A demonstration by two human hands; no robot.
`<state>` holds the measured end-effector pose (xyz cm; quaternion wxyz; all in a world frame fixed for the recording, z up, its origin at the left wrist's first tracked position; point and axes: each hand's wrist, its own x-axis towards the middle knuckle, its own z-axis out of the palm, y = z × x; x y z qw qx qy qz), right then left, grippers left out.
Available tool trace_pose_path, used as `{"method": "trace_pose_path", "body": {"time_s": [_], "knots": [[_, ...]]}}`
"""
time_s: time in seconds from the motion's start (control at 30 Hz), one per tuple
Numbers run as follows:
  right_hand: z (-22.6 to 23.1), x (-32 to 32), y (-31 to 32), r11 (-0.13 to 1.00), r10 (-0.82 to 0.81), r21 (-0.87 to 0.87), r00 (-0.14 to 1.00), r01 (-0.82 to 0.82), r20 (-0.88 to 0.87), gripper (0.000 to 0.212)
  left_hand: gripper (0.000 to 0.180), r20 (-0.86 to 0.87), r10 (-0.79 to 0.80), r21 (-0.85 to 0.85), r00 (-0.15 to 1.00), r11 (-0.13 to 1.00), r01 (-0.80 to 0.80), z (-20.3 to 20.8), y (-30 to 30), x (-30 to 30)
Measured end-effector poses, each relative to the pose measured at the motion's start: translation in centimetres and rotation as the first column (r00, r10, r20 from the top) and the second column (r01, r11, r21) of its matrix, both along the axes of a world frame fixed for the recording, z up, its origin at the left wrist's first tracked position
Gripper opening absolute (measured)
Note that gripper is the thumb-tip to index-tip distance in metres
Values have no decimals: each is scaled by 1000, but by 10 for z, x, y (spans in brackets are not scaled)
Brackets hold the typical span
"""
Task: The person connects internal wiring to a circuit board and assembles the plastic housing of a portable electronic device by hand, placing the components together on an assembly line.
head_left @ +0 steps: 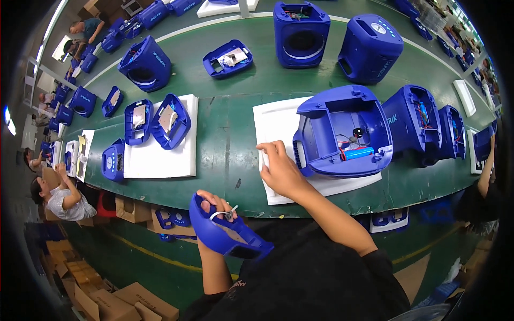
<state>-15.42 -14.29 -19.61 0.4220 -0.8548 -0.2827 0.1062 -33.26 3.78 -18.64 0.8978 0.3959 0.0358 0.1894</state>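
My left hand (pixel 214 201) holds a blue plastic cover (pixel 217 235) at the table's front edge, fingers hooked over its upper rim. A short white cable with a small connector (pixel 229 215) sticks out of the cover by my fingers. My right hand (pixel 281 170) is closed at the left edge of a white foam pad (pixel 278 119), its fingers curled on that edge. On the pad, right of this hand, a large blue speaker-like housing (pixel 321 144) lies with its open side up. A blue-wrapped battery (pixel 357 154) and red wires show inside it.
Left, another white foam pad (pixel 187 144) carries two blue covers (pixel 170 122). More open housings (pixel 420 115) stand at right. Across the green table (pixel 230 134) are upright housings (pixel 302 40) and a cover (pixel 227 59). A person (pixel 67 200) sits far left; cardboard boxes (pixel 134 299) lie below.
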Motion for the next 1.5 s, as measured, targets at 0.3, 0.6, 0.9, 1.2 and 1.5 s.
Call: {"method": "trace_pose_path", "body": {"time_s": [0.3,0.6,0.9,1.2,1.5], "knots": [[14,-19,-42,957,191,247,972,-152,-140,75,28,-6,-27,-47,1000,999,27,9,-9,13],[59,-34,-49,282,867,906,320,314,-381,48,33,76,-34,-11,997,999,34,40,-36,19],[57,-39,-64,280,865,925,351,258,-360,43,30,41,-74,33,996,997,73,49,-50,20],[176,-13,-200,724,455,565,890,-395,40,12,22,176,-185,217,967,965,145,66,-27,61],[230,153,-180,912,330,-368,856,-181,398,54,30,220,-519,842,826,529,108,110,-40,164]]}}
